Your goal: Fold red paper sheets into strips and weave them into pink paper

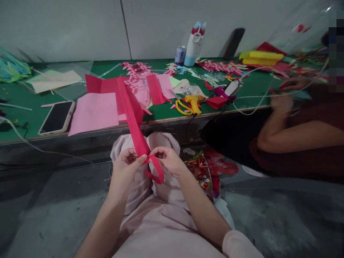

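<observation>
Over my lap, my left hand [128, 165] pinches the near end of a long red paper strip [133, 123], whose far end leans up over the table edge. My right hand [168, 160] grips a narrow red strip [158, 172] that curls down in a loop beside the long one. The fingertips of both hands almost meet; whether the two strips are joined there cannot be made out. Beyond my hands, pink paper [94, 111] and red paper [107, 86] lie on the green table [102, 68].
A phone [57, 117] lies at the left. Yellow scissors [184, 107] and a yellow glue gun [194, 103] are near the table edge. A can [180, 55] and a white bottle [194, 44] stand at the back. At right, a co-worker's arm [292, 138] rests near a white cable [252, 96].
</observation>
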Action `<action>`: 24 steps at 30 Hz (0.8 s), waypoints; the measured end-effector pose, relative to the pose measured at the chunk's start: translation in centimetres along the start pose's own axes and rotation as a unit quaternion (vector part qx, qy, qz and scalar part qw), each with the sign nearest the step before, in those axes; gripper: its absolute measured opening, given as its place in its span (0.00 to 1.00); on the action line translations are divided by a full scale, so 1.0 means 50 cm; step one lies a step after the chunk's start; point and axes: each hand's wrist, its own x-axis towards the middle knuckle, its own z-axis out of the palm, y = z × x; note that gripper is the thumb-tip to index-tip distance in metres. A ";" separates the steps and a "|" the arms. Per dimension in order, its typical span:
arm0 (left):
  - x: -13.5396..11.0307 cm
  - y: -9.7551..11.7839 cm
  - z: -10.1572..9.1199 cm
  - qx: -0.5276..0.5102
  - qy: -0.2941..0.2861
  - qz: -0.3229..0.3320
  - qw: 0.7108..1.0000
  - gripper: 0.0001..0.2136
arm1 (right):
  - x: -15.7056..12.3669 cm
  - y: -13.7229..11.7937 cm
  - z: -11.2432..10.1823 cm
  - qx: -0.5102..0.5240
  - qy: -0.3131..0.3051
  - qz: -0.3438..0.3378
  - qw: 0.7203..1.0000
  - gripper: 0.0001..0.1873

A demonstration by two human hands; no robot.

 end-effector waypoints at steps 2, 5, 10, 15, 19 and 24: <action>-0.001 0.000 0.000 0.003 -0.005 0.002 1.000 0.16 | 0.001 -0.002 0.001 -0.003 0.003 -0.011 1.000 0.18; -0.002 0.002 0.000 0.013 -0.020 -0.003 1.000 0.16 | 0.001 -0.002 0.004 -0.010 0.005 -0.016 1.000 0.17; -0.001 0.001 0.000 -0.005 -0.012 -0.009 1.000 0.17 | -0.003 0.003 0.003 -0.003 0.004 -0.015 1.000 0.17; 0.002 -0.005 -0.003 0.000 0.009 -0.003 1.000 0.17 | -0.007 0.005 -0.005 -0.009 -0.015 -0.019 1.000 0.16; 0.001 -0.005 -0.002 -0.003 0.005 -0.003 1.000 0.17 | -0.008 0.001 -0.005 -0.018 -0.015 -0.014 1.000 0.18; 0.000 -0.001 0.000 -0.011 0.010 -0.007 1.000 0.18 | -0.007 0.005 -0.008 -0.038 -0.013 -0.014 0.999 0.15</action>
